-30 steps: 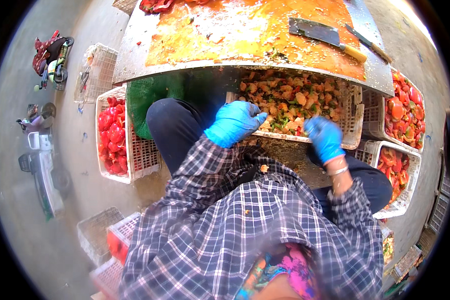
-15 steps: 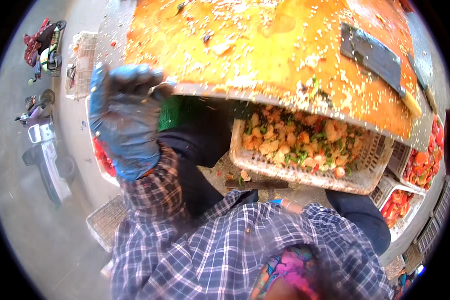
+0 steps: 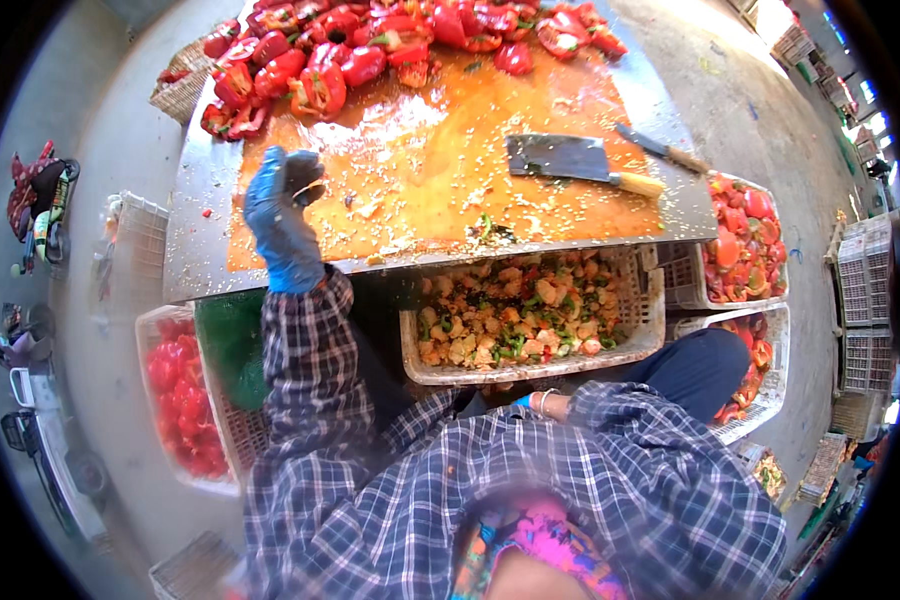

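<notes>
My left hand [image 3: 284, 222], in a blue glove, is over the left part of the orange board [image 3: 420, 185]. Its fingers are partly bent with a gap to the thumb, and nothing shows in its grasp. Pale seeds and scraps are scattered around it. Halved red peppers [image 3: 320, 88] lie heaped beyond the hand. Of my right hand [image 3: 524, 402], only a bit of blue glove shows by the wrist at my lap; the sleeve hides its fingers. A cleaver [image 3: 560, 156] with a wooden handle rests on the board's right side, and a narrower knife [image 3: 660, 146] lies beyond it.
Below the table's front edge, a white crate [image 3: 530, 374] holds pepper cores and green stems. Crates of red pepper pieces [image 3: 745, 245] stand at the right. A crate of red peppers [image 3: 178, 385] is at the left, beside a green bin [image 3: 232, 345]. Parked scooters [image 3: 45, 205] are farther left.
My left hand has moved from the board's front edge farther in over the board. The view has shifted, bringing the heap of red peppers at the back into sight.
</notes>
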### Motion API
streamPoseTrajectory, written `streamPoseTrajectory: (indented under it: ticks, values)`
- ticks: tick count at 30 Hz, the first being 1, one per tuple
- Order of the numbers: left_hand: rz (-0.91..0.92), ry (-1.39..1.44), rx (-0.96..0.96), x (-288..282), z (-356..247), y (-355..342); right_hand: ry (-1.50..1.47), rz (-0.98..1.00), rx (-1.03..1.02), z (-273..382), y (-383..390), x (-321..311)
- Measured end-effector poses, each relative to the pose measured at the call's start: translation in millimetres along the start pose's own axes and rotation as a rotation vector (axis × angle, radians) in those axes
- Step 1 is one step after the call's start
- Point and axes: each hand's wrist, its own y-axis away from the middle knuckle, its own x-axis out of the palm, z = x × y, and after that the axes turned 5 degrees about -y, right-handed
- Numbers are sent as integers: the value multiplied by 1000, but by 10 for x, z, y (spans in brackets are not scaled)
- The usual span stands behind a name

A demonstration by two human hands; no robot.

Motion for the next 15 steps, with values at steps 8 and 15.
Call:
streamPoseTrajectory:
  ticks: [8, 15]
  values:
    - [362, -75, -71, 377, 521, 223, 205, -353, -78, 1062, 1492, -726]
    - [372, -206, -139, 405, 573, 531, 10, -1186, -382, 1351, 3001, -1890]
